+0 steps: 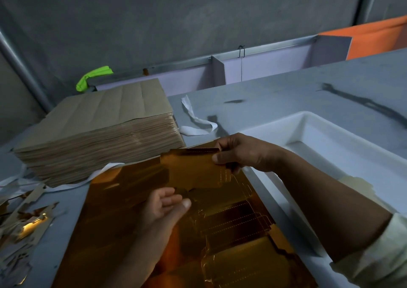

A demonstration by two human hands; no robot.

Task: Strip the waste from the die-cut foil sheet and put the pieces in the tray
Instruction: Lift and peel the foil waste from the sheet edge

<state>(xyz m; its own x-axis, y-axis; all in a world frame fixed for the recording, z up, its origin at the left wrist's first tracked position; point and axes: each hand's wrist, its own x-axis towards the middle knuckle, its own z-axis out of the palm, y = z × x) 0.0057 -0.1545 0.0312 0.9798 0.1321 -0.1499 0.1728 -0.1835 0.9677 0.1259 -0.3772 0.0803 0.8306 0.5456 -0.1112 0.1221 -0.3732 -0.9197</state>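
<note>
A gold mirror-finish die-cut foil sheet [110, 221] lies flat on the grey table [286, 85], near and centre, its right edge just beside the white plastic tray [330, 131]. Its surface shines amber and throws dark reflections. On its right half, rows of perforations and stepped cut outlines show, with ragged edges along the gaps.

A cut-out gold foil piece [193, 171] with notched edges is held up above the far part of the sheet. The right hand [242, 153] pinches its far right corner, thumb on top and fingers curled beneath. The left hand [163, 208] is at the piece's near edge, palm up and fingers loosely spread, gripping nothing. Whether its fingertips touch the piece cannot be told.

The left forearm hides a strip down the middle of the sheet, and the sheet's near end is cut off by the bottom of the view. The right forearm and its pale sleeve [378, 254] cover the near part of the tray. A pale shape in the tray beside that forearm is too dim to identify.

A tall stack of brown cardboard sheets [94, 129] stands at the far left. Torn brown and gold scraps [24, 226] lie near left, partly out of view and blurred. A white paper strip [198, 122] curls between stack and tray.
</note>
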